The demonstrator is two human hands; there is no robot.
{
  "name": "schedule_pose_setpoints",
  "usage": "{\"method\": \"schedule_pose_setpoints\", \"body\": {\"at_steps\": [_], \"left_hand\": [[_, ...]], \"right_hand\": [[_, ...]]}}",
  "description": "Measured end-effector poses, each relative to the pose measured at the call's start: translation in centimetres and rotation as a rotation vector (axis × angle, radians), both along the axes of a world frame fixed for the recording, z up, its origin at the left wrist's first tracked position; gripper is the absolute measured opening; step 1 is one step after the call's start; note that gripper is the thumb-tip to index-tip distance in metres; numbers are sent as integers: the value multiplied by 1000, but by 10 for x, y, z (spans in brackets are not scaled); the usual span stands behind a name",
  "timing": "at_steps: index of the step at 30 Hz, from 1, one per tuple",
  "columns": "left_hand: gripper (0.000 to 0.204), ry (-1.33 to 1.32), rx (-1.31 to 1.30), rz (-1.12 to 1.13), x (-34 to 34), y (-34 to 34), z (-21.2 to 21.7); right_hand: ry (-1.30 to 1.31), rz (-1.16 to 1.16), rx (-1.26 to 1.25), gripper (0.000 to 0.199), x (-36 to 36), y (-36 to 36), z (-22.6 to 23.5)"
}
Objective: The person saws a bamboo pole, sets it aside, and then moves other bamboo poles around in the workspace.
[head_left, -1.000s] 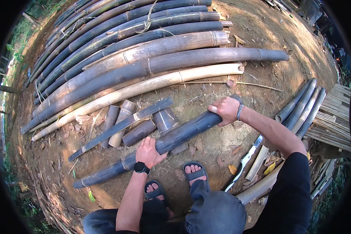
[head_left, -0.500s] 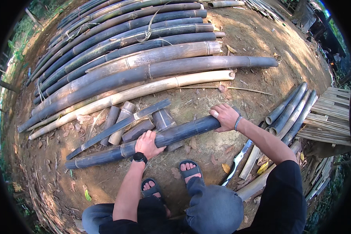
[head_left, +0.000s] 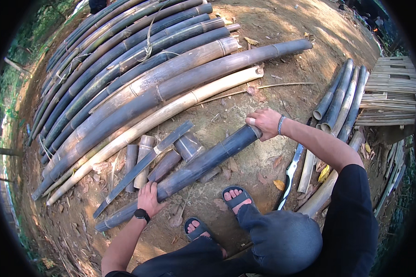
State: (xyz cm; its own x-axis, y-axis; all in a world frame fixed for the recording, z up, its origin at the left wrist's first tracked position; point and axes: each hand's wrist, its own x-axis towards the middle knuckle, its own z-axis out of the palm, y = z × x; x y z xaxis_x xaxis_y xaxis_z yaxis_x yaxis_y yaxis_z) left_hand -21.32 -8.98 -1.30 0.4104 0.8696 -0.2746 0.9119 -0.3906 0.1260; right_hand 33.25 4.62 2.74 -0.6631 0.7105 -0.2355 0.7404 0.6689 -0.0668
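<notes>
A dark bamboo pole lies slantwise on the ground in front of my feet. My left hand, with a black watch at the wrist, grips its lower left part, fingers over the top and thumb on the near side. At the upper right end my right hand is closed around the pole's tip; a ring and a bracelet show on it. Just beyond the pole are short bamboo pieces, with a split bamboo strip lying across some of them.
Long bamboo poles lie in rows at the upper left. A pruning saw with a black and white handle rests right of my feet. Farther right are several bamboo tubes beside a slatted bamboo platform. Dry leaves dot the dirt.
My left hand has shifted along the pole toward its lower left end. My right hand remains at the other end. The whole view has turned, so the poles appear more slanted.
</notes>
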Motion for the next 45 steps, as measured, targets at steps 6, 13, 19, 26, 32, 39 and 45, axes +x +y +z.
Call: {"method": "schedule_pose_setpoints", "body": {"at_steps": [6, 13, 19, 26, 32, 39, 45], "left_hand": [[78, -141, -45, 85, -5, 6, -20], [78, -178, 18, 61, -9, 6, -25], [81, -177, 52, 47, -6, 6, -26], [79, -177, 49, 60, -1, 3, -26], [77, -166, 12, 132, -4, 0, -21], [79, -149, 45, 54, -1, 5, -22], [80, -165, 18, 34, -6, 9, -24]], "right_hand": [[-78, -12, -161, 73, -9, 16, 4], [-111, -41, -203, 70, -16, 22, 7], [-75, -48, -187, 71, -12, 21, 8], [-81, -45, -201, 73, -10, 22, 11], [-79, -59, -71, 71, -11, -6, 18], [-144, -58, -262, 66, -10, 10, 29], [-145, -16, -342, 68, -11, 27, 18]]}}
